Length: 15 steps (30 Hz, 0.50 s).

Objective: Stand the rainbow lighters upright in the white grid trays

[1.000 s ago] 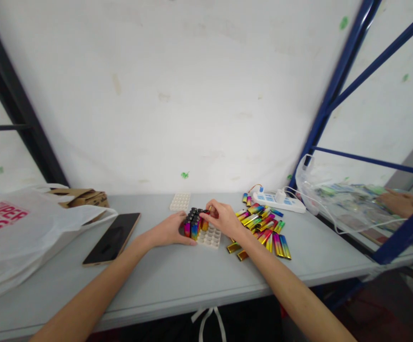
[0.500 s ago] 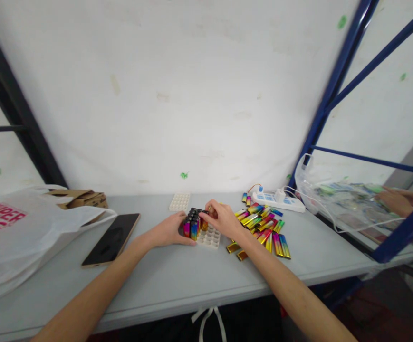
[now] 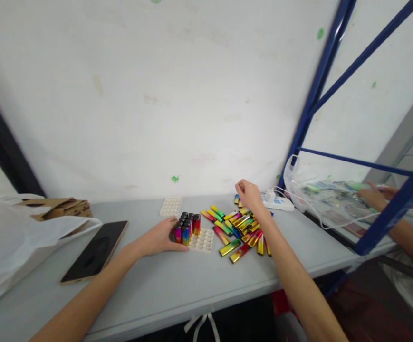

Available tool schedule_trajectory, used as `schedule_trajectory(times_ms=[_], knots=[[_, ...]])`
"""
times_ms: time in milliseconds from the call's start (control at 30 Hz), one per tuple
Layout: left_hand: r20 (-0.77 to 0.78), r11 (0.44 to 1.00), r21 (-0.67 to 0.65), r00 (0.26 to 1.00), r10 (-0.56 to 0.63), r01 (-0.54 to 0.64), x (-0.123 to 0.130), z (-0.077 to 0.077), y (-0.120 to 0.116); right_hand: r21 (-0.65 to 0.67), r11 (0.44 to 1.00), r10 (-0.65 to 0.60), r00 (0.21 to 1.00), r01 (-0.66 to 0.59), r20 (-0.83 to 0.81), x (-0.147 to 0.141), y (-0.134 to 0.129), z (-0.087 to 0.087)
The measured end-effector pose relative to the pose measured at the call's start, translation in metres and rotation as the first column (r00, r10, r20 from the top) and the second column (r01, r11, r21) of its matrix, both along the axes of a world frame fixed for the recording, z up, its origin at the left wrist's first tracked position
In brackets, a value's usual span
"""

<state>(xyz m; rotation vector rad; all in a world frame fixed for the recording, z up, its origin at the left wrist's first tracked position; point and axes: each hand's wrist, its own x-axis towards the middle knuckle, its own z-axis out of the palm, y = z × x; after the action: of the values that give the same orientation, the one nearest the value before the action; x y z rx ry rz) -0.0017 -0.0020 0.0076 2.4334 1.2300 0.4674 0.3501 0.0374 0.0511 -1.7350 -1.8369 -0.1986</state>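
Note:
A tight group of rainbow-coloured lighters [image 3: 186, 229] with black tops stands upright in the left part of a white tray with round hollows [image 3: 202, 240]. My left hand [image 3: 163, 235] is closed around the group's left side, thumb along the front. Bare hollows show at the tray's right. Over the far side of a pile of shiny rainbow-coloured metallic cases [image 3: 240, 223], my right hand [image 3: 249, 194] is raised with its fingers curled together. Whatever those fingers hold, if anything, is hidden.
A second white tray [image 3: 171, 206] lies by the wall. At left are a phone [image 3: 95, 251], a white plastic bag [image 3: 24, 242] and folded cardboard [image 3: 58, 208]. A white power strip [image 3: 279, 202] sits behind the pile. Past the blue frame [image 3: 306, 104], another person's hands [image 3: 373, 195] work.
My right hand has left the tray and moved right, over the far side of the pile. An upright lighter now shows where it was. My left hand keeps its hold. The view has shifted.

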Motion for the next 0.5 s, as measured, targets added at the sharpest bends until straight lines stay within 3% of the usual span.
schedule_trajectory(times_ms=[33, 133, 300, 400, 500], knots=[[0.002, 1.000, 0.000, 1.000, 0.002, -0.002, 0.000, 0.000, 0.000, -0.120, 0.991, -0.055, 0.995, 0.064, 0.079, 0.014, 0.006, 0.000], [0.001, 1.000, 0.001, 1.000, 0.011, -0.011, 0.000, -0.001, 0.000, -0.267, 0.962, -0.014, 0.990, 0.052, 0.142, 0.038, 0.016, -0.009], [-0.012, 0.999, -0.004, 0.999, 0.047, -0.047, 0.000, -0.002, 0.000, -0.351, 0.936, 0.100, 0.977, -0.029, 0.188, 0.036, 0.010, -0.031], [-0.012, 0.999, 0.002, 0.999, 0.046, -0.046, 0.000, -0.003, 0.001, -0.384, 0.921, 0.146, 0.973, -0.067, 0.180, 0.035, 0.003, -0.034], [-0.001, 0.999, 0.007, 0.999, 0.039, -0.039, -0.001, -0.004, 0.002, -0.374, 0.927, 0.103, 0.980, -0.033, 0.169, 0.036, 0.004, -0.031]])
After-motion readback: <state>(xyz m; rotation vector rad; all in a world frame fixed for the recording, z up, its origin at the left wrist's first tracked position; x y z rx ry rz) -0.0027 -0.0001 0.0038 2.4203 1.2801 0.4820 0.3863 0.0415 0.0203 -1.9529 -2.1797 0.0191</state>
